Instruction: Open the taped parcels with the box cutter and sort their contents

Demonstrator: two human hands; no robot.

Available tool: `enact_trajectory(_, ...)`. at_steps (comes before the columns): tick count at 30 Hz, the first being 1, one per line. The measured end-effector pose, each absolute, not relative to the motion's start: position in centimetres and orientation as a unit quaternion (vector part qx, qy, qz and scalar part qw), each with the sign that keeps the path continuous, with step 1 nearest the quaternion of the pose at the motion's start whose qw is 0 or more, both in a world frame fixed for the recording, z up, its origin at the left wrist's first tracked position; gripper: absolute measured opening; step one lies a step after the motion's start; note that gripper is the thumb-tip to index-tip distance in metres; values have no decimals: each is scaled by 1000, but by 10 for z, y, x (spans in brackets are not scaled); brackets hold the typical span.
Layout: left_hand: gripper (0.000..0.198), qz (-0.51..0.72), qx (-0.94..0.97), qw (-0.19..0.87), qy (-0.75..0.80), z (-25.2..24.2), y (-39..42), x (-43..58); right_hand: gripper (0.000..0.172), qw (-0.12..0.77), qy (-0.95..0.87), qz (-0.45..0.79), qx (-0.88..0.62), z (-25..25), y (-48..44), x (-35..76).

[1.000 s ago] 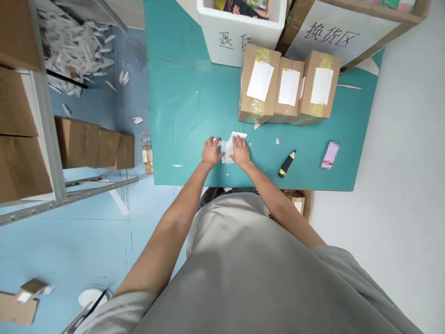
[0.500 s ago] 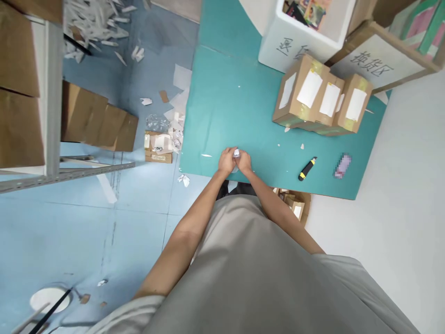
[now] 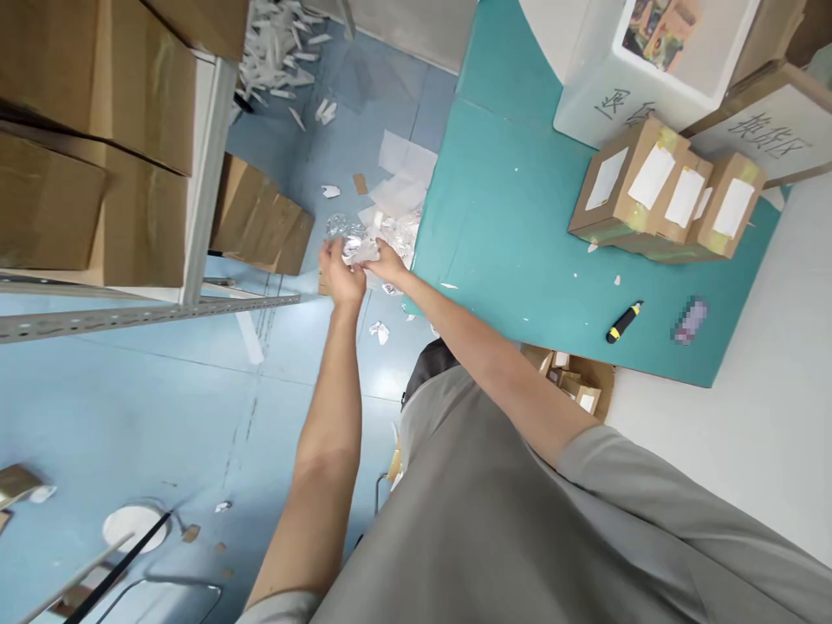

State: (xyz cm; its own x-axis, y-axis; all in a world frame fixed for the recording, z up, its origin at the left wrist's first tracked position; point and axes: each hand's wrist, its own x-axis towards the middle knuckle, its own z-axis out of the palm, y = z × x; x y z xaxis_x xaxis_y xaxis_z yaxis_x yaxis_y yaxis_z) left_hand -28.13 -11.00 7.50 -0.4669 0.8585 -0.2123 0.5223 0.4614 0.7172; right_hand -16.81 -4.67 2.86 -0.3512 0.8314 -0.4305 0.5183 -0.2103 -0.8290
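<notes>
Two bare hands meet left of centre in the frame's upper half, a crumpled piece of thin white paper (image 3: 361,250) between them. The left hand (image 3: 343,276) has its fingers curved and slightly parted, thumb opposite; the right hand (image 3: 390,263) has bent fingers beside the paper. How firmly either pinches, I cannot tell. Behind them, wrinkled paper and clear film (image 3: 401,232) lie heaped on the blue floor (image 3: 162,433).

At upper right, brown box-shaped cartons (image 3: 659,195) carry glossy tape and white labels (image 3: 652,173), their print too small to read. A smooth white bin (image 3: 588,113) shows handwritten 退, the next character partly covered; the sign (image 3: 767,130) beside it reads 换货区.

The teal table's (image 3: 507,234) left edge slants down just beside the right forearm, with smooth surface reaching to the cartons. Open floor spreads across the lower left, below the metal shelf (image 3: 211,182).
</notes>
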Motion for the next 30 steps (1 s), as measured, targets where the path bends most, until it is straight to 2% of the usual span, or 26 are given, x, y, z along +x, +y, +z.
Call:
enact_trajectory(2, 92, 284, 413, 271, 822, 79, -112, -290, 90, 129, -573, 569, -576, 38, -41, -166)
enact_trajectory(4, 92, 277, 410, 275, 824, 80, -115, -283, 94, 119, -542, 584, -593, 49, -44, -147)
enact_trajectory(10, 64, 282, 481, 363, 747, 73, -117, -177, 62, 162, -467, 579, -648, 67, -89, -20)
enact_trajectory(16, 51, 245, 611, 481, 579, 81, -110, -37, 40, 256, -318, 508, -758, 92, -159, 145)
enact_trajectory(23, 50, 199, 690, 500, 483, 102, -94, 50, 32, 355, -171, 444, -805, 119, -238, 272)
enact_trajectory(30, 63, 211, 702, 468, 494, 113, -55, 120, 37, 414, -155, 434, -785, 119, -196, 339)
